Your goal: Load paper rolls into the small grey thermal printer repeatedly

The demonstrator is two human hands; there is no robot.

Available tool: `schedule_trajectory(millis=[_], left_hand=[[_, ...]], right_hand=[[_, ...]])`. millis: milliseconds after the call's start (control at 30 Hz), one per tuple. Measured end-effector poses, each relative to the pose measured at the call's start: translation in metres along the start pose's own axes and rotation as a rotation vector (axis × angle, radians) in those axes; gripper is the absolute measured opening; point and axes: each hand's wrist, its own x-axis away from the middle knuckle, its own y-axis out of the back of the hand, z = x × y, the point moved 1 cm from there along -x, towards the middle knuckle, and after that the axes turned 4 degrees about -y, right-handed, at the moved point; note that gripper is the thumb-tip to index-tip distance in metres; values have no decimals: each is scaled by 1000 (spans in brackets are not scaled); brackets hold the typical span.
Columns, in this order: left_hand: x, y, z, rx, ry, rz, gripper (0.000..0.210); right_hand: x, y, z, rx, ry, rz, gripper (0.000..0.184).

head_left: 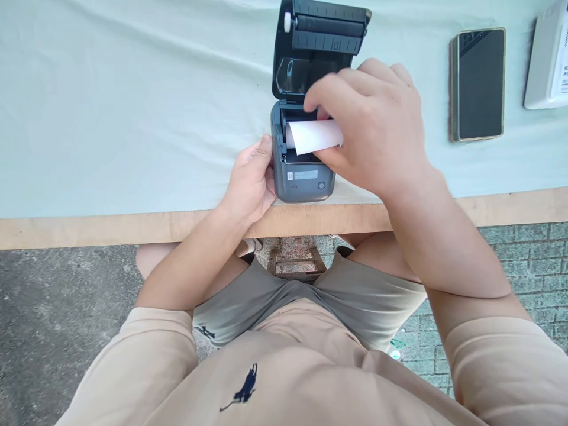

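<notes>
A small dark grey label printer (304,188) sits at the table's front edge with its hinged lid (326,26) swung up and back. A black roller runs along the raised lid. My left hand (254,177) grips the printer's left side, its thumb against the casing and its other fingers partly hidden. Over the open compartment, my right hand (373,121) holds a white paper roll (313,136) by its right end. The roll's loose edge hangs toward me. Whether the roll touches the compartment floor I cannot tell. A power button shows on the printer's front.
A dark-screened phone (482,86) lies to the right on the pale green cloth (133,106). Beyond it, a white box (545,59) with a printed label stands at the far right. The table's wooden edge (80,232) runs across in front of me.
</notes>
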Motion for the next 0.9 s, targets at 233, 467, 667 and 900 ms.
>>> schedule_trajectory(millis=[233, 467, 667, 900], left_hand=[[1, -2, -4, 46, -16, 56, 41], [0, -1, -2, 69, -22, 34, 44], [0, -2, -3, 77, -23, 37, 48], [0, -3, -3, 70, -9, 27, 47]], right_hand=[[8, -1, -5, -50, 43, -86, 15], [16, -4, -8, -73, 142, -183, 15], [20, -2, -7, -193, 125, -129, 22], [25, -11, -9, -151, 254, -206, 20]])
